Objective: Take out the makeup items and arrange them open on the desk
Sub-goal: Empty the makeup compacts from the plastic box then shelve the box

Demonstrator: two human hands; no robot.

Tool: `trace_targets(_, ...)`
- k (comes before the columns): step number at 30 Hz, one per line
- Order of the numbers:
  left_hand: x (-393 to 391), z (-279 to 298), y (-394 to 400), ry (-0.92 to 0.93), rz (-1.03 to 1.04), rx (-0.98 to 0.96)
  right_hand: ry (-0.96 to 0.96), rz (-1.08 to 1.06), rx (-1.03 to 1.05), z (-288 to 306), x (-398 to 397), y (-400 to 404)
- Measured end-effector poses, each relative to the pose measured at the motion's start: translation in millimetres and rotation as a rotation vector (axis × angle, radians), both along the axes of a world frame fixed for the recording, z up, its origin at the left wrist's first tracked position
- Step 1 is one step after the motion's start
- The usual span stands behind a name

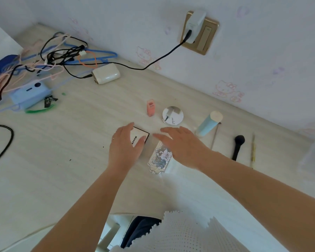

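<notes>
gripped the square compact (pixel 140 137) in the left hand (pixel 125 145) to open it, right hand (pixel 182 142) spread loose, holding nothing, just beside, above the silver case (pixel 159 159).

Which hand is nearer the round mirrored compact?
Right. The right hand hovers just below the round mirrored compact; the left hand rests on the square white palette, further left.

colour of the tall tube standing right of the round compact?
Light blue tube with a cream cap, clearest in the head view, the only one.
</notes>
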State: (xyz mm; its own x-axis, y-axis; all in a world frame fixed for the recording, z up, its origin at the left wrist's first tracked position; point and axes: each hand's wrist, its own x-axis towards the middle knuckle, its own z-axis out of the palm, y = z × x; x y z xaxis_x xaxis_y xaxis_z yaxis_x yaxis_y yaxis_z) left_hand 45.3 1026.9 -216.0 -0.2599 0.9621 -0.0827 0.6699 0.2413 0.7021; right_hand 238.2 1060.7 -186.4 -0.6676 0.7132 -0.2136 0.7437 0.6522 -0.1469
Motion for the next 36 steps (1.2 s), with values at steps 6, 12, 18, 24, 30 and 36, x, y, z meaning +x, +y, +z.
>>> trace_targets(6, 45.7, 52.1, -0.7, -0.203, -0.12, 0.043, 0.503, -0.488, -0.205, 44.6, 51.2, -31.0)
trace_targets(12, 127.0, 82.2, -12.2, -0.198, -0.349, 0.071, 0.654, -0.706, -0.133, 65.8, 122.1, -75.9)
trace_targets(18, 235.4, 105.4, -43.2, -0.189, -0.584, 0.083, 0.867, -0.884, -0.083, 83.3, 221.1, -138.0)
trace_targets(24, 349.1, 120.0, -80.0, -0.232, -0.713, 0.095, 0.962, -1.048, 0.037, 99.2, 347.1, -195.4)
trace_targets(30, 439.0, 116.3, -97.1, -0.234, -0.84, 0.084, 0.742, -1.153, 0.036, 93.2, 451.8, -218.7)
trace_targets(36, 502.6, 82.1, -87.6, 0.268, -1.053, -0.232, 0.197, -1.064, -0.213, 52.4, 492.5, -204.0)
